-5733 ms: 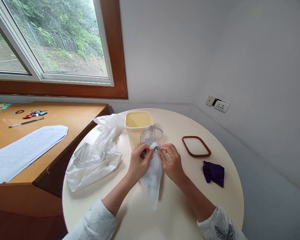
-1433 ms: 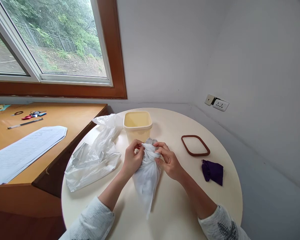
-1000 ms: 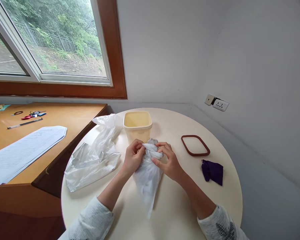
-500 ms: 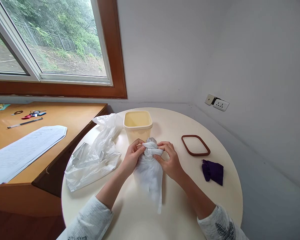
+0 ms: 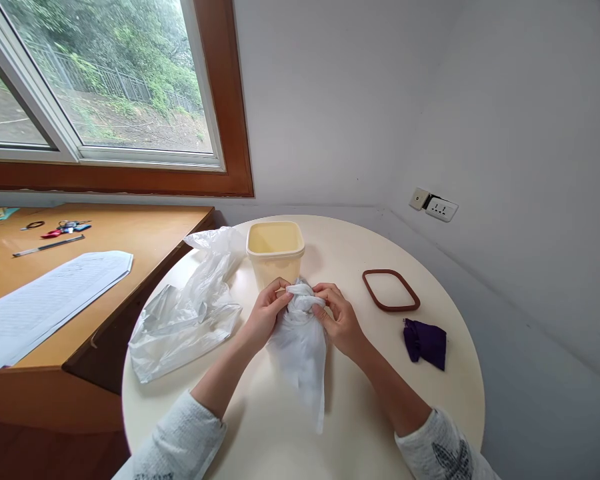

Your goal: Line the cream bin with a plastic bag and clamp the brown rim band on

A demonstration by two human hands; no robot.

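Observation:
A white plastic bag (image 5: 300, 347), twisted and bunched into a knot at its top, hangs between my hands over the round table. My left hand (image 5: 267, 312) pinches the knot from the left with thumb and fingers. On the other side my right hand (image 5: 341, 320) grips it the same way, thumb toward the middle. The bag's loose tail drapes down toward me. Just behind my hands stands a pale yellow square bin (image 5: 275, 252), its lower part hidden by the hands and bag.
Left on the round table (image 5: 380, 240) lies a crumpled clear plastic bag (image 5: 185, 327). To the right are a brown rounded-square ring (image 5: 391, 308) and a dark purple cloth (image 5: 426, 344). A wooden desk (image 5: 155, 230) at left bears papers (image 5: 55, 300), a pen (image 5: 49, 246) and keys (image 5: 70, 227).
My fingers have shifted slightly on the knot, which looks a little lower and tighter. The tail of the bag hangs marginally lower. Everything else stays put.

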